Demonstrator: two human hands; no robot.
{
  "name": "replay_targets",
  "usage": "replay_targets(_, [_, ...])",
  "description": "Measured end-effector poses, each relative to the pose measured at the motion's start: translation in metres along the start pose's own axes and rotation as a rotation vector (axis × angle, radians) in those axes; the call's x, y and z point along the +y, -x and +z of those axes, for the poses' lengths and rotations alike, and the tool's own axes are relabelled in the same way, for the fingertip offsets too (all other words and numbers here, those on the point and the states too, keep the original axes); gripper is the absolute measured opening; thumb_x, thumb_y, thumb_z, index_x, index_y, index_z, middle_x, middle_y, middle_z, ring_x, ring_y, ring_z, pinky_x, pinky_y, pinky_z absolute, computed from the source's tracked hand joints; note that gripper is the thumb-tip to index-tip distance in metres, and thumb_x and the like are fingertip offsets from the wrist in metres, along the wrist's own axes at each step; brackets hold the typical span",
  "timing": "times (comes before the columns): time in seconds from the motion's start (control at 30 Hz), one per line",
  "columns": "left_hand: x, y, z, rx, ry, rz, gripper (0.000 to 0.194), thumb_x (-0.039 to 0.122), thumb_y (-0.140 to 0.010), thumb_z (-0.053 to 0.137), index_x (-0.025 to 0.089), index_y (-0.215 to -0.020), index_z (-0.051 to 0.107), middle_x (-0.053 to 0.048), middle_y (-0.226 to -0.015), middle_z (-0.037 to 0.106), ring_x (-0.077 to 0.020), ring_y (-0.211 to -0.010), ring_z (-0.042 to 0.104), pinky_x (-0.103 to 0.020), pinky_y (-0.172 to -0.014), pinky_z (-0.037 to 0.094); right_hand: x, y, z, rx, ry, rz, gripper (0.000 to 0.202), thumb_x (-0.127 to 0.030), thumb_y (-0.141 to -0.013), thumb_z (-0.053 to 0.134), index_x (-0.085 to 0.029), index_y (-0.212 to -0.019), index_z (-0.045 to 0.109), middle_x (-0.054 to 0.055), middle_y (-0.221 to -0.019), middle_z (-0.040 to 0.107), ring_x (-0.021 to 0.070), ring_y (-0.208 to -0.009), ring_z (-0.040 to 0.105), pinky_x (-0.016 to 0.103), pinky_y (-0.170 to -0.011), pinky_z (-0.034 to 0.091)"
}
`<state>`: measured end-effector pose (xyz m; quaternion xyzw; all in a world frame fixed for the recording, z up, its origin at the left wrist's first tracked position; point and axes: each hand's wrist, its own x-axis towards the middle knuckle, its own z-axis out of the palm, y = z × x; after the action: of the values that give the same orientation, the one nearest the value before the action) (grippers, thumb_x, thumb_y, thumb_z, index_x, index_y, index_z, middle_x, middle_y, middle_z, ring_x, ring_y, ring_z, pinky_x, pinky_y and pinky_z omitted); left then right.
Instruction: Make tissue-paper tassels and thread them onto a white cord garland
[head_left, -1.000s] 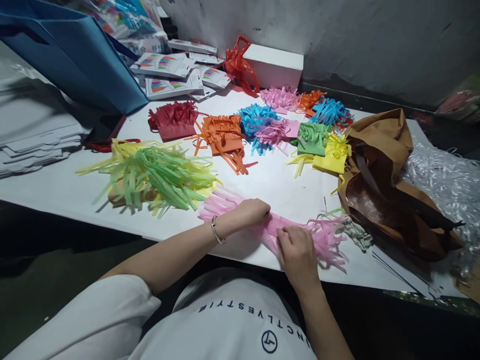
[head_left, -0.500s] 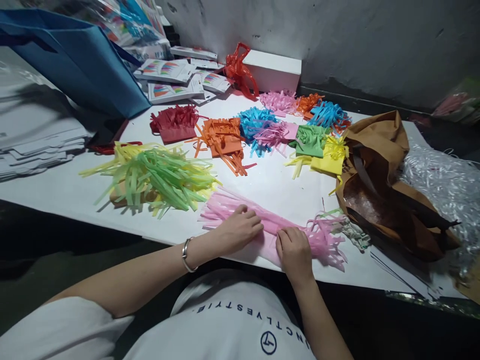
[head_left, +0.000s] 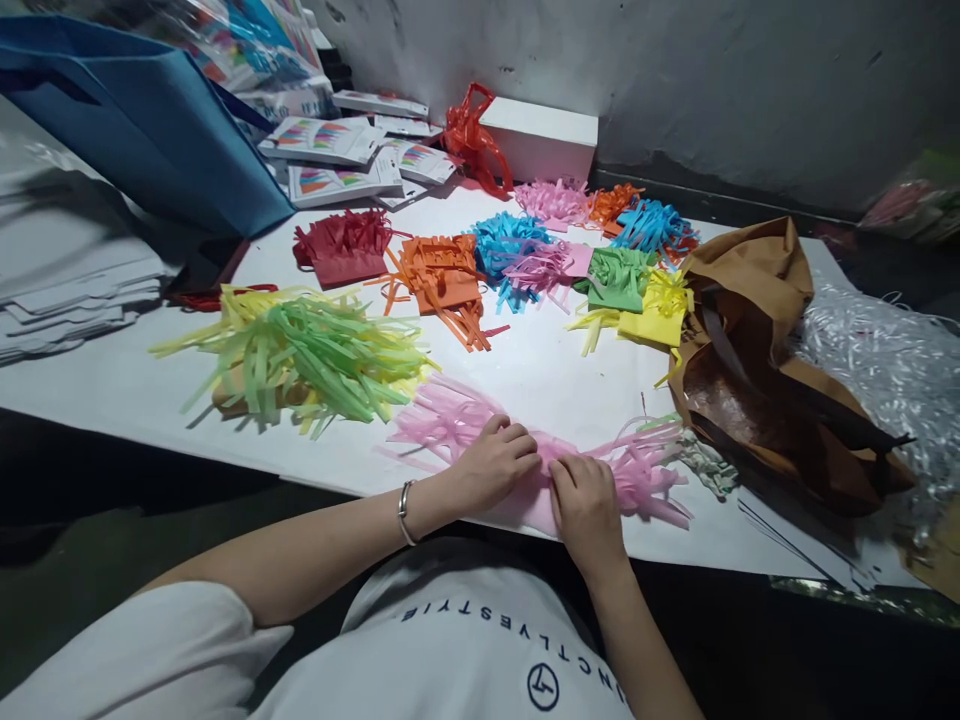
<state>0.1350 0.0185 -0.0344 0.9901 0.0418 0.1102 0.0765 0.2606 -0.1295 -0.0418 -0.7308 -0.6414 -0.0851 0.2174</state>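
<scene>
Across the white table (head_left: 600, 385), biggest stuff first: blue bag (head_left: 142, 130) leaning at far left, open brown bag (head_left: 757, 360) slumped at right, heap of clear plastic strips (head_left: 885, 370) just beyond it. Stack of white sheets (head_left: 67, 270) at the left edge, in front of the blue bag. Yellow-and-green fringe pile (head_left: 307, 355) lies left of center. Pink fringed paper (head_left: 551, 448) is at the near edge, directly under both hands — middle part beneath the fingers, one fringed end out past the left hand (head_left: 493, 468), the other past the right hand (head_left: 589, 505). Its left end reaches close to the yellow-and-green pile, its right end close to the brown bag. Hands sit side by side, near each other. Left hand is palm down, fingers bent and close together on the pink paper; thumb hidden, so cannot tell if it pinches. Right hand has fingers curled down, pinching a fold of the paper near its middle. White box (head_left: 540, 140) at the back against the wall, red plastic bag (head_left: 476, 140) beside it, printed flat boxes (head_left: 345, 180) piled to the left. Smaller fringed bundles behind the hands — dark red (head_left: 349, 262), orange (head_left: 446, 290), blue, pink, green (head_left: 619, 285), yellow (head_left: 652, 325). Smallest: silver bracelet (head_left: 405, 512) on the left wrist.
</scene>
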Motion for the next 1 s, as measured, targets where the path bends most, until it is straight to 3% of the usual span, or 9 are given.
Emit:
replay_targets(0.17, [-0.007,0.018,0.000,0.006,0.087,-0.032,0.017,0.013,-0.094,0.055,0.021,-0.104,0.066,-0.004,-0.103,0.069,-0.0197,-0.097,0.056,-0.038,-0.089,0.029,0.016,0.013,-0.010,-0.025,0.017,0.000,0.015,-0.012,-0.095,0.053,-0.018,-0.103,0.064,0.008,-0.099,0.067,0.0230,-0.097,0.056,0.042,-0.097,0.036])
replay_targets(0.27, [-0.006,0.021,-0.003,-0.010,0.149,-0.122,0.019,0.013,-0.095,0.053,0.021,-0.105,0.066,-0.005,-0.109,0.068,-0.0202,-0.100,0.055,-0.038,-0.086,0.030,0.020,0.014,-0.013,-0.036,0.036,0.036,0.011,-0.017,-0.097,0.052,-0.020,-0.100,0.063,0.007,-0.102,0.067,0.0236,-0.101,0.056,0.046,-0.101,0.031])
replay_targets(0.47, [-0.004,0.002,-0.011,-0.027,0.033,-0.418,0.027,0.025,-0.096,0.049,0.015,-0.079,0.068,-0.010,-0.096,0.066,-0.0232,-0.088,0.055,-0.039,-0.076,0.034,0.019,-0.008,-0.001,-0.022,0.206,0.196,0.018,-0.022,-0.095,0.055,-0.019,-0.078,0.060,0.007,-0.081,0.060,0.0243,-0.084,0.051,0.044,-0.087,0.034])
replay_targets(0.57, [-0.004,-0.007,-0.013,-0.060,-0.033,-0.455,0.028,0.028,-0.094,0.052,0.013,-0.076,0.069,-0.012,-0.094,0.065,-0.0246,-0.086,0.055,-0.039,-0.072,0.034,0.020,-0.015,0.001,0.030,0.237,0.228,0.026,-0.026,-0.097,0.052,-0.020,-0.072,0.058,0.007,-0.074,0.057,0.0242,-0.079,0.048,0.043,-0.079,0.034])
replay_targets(0.67, [-0.004,-0.010,-0.011,-0.076,-0.056,-0.447,0.028,0.029,-0.093,0.054,0.014,-0.075,0.069,-0.012,-0.094,0.064,-0.0253,-0.087,0.055,-0.039,-0.071,0.035,0.017,-0.018,-0.005,0.114,0.263,0.284,0.019,-0.023,-0.096,0.051,-0.018,-0.081,0.062,0.012,-0.087,0.062,0.0280,-0.089,0.050,0.047,-0.083,0.033])
replay_targets(0.77, [-0.005,-0.010,-0.008,-0.086,-0.054,-0.437,0.029,0.029,-0.094,0.053,0.013,-0.076,0.069,-0.012,-0.093,0.064,-0.0257,-0.088,0.055,-0.039,-0.072,0.036,0.011,-0.019,-0.011,0.134,0.174,0.171,0.011,-0.016,-0.093,0.053,-0.018,-0.098,0.064,0.013,-0.105,0.063,0.0279,-0.100,0.052,0.047,-0.092,0.034])
replay_targets(0.87, [-0.006,-0.010,-0.010,-0.104,-0.047,-0.457,0.027,0.028,-0.094,0.053,0.013,-0.078,0.068,-0.012,-0.093,0.064,-0.0265,-0.088,0.055,-0.040,-0.073,0.036,0.005,-0.020,-0.009,-0.005,0.054,-0.057,0.014,-0.010,-0.092,0.054,-0.019,-0.091,0.065,0.007,-0.090,0.065,0.0215,-0.088,0.054,0.040,-0.090,0.037])
replay_targets(1.0, [-0.004,-0.005,-0.014,0.007,-0.022,-0.349,0.023,0.038,-0.088,0.065,0.017,-0.099,0.065,-0.012,-0.114,0.064,-0.0298,-0.104,0.052,-0.048,-0.090,0.034,0.004,-0.020,0.001,-0.005,0.036,-0.051,0.017,-0.010,-0.093,0.053,-0.018,-0.082,0.063,0.004,-0.079,0.063,0.0185,-0.077,0.053,0.036,-0.084,0.039])
